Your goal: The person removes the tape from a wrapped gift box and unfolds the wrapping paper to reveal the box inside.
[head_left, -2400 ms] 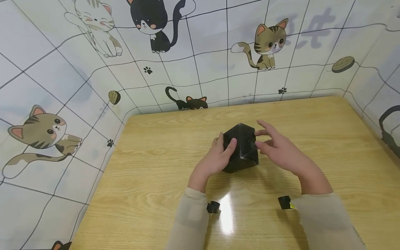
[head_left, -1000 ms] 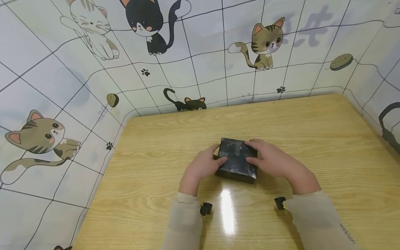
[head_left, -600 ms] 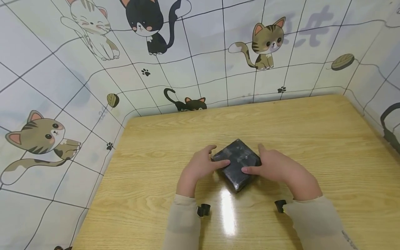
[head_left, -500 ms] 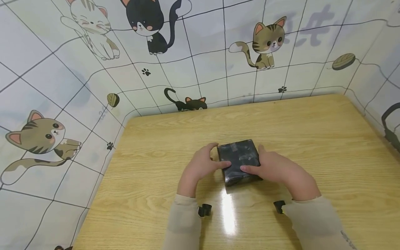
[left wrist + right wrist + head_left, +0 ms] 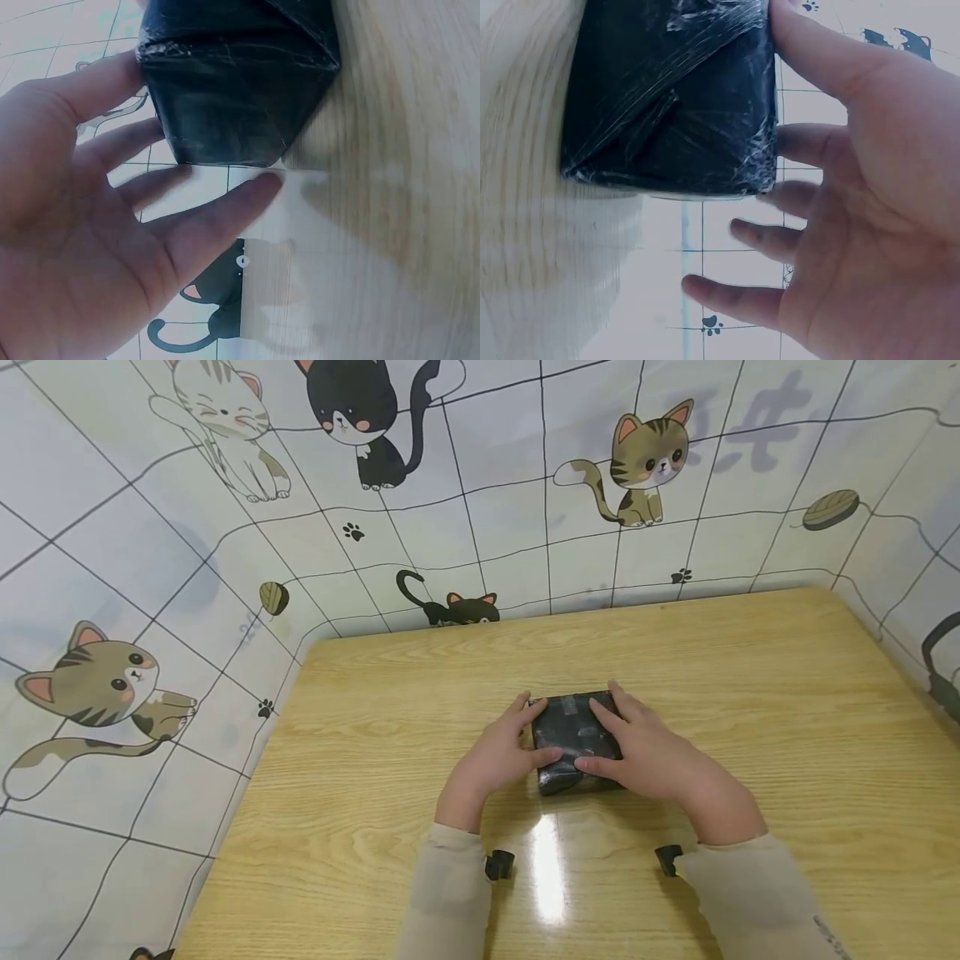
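A square box wrapped in shiny black plastic lies flat on the wooden table in the head view, creased film and tape showing on its top. My left hand rests on its left part, thumb on the top and index finger at the far corner. From the right, my right hand lays its thumb and index finger on the top. In the left wrist view, the lower fingers are spread and stand clear of the box. The right wrist view likewise shows loosely extended fingers, the lowest of them apart from the wrapping.
The pale wooden table reaches back to a wall covering printed with cats and grid lines. A dark curved object or print shows at the right edge. Small black devices sit at both wrists.
The black box was tilted up on its edge, then lay flat and turned back and forth between my hands. Now it sits nearly square to me, with both index fingers moved onto its top.
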Demonstrator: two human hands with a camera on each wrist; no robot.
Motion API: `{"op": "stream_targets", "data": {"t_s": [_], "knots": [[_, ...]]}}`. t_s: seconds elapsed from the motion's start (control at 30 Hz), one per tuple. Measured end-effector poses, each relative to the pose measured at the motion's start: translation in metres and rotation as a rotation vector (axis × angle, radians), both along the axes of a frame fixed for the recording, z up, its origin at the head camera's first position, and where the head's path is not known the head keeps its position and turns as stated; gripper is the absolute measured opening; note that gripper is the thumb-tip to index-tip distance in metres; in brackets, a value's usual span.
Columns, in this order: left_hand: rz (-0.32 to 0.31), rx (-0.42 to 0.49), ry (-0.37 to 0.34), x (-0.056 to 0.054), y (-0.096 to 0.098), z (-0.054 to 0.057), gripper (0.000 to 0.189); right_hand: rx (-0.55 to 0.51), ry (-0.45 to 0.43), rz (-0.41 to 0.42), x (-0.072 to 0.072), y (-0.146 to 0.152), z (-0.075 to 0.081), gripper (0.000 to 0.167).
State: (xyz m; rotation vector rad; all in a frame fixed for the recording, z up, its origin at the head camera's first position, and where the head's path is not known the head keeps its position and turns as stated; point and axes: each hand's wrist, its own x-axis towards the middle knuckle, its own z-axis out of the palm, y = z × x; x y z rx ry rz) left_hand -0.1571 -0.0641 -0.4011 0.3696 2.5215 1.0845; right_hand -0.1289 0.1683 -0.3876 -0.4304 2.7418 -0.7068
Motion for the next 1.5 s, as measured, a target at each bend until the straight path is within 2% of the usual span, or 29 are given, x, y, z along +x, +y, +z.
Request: {"op": "stream_targets", "data": {"t_s": [0.17,0.43,0.63,0.73,0.83,0.97,1.07,1.17,1.33,1.5], "knots": [[-0.023,-0.034,0.03,0.0,0.0,0.001,0.077,-0.047,-0.009,0.045,0.001,-0.002,-0.001,0.097],[-0.023,-0.035,0.033,-0.001,0.001,0.0,0.076,-0.076,-0.043,0.034,0.001,0.0,-0.001,0.102],[-0.049,-0.11,0.069,-0.002,0.002,0.003,0.075,-0.016,-0.024,0.037,-0.001,-0.003,0.003,0.1],[-0.097,-0.202,0.116,-0.006,0.003,0.007,0.074,0.043,-0.004,0.043,-0.001,-0.007,0.006,0.094],[-0.15,-0.305,0.194,-0.011,0.008,0.013,0.065,0.075,0.01,0.045,0.0,-0.009,0.007,0.09],[-0.214,-0.457,0.357,-0.021,0.016,0.02,0.047,0.076,0.023,0.043,0.002,-0.009,0.008,0.088],[-0.281,-0.534,0.485,-0.03,0.02,0.022,0.036,0.062,0.019,0.045,0.002,-0.01,0.008,0.084],[-0.349,-0.554,0.565,-0.037,0.021,0.022,0.03,0.05,0.015,0.052,0.003,-0.011,0.007,0.079],[-0.438,-0.557,0.623,-0.044,0.022,0.022,0.026,0.065,0.035,0.05,0.006,-0.011,0.007,0.073],[-0.491,-0.574,0.682,-0.048,0.023,0.022,0.023,0.086,0.1,0.043,0.01,-0.01,0.006,0.068]]}}
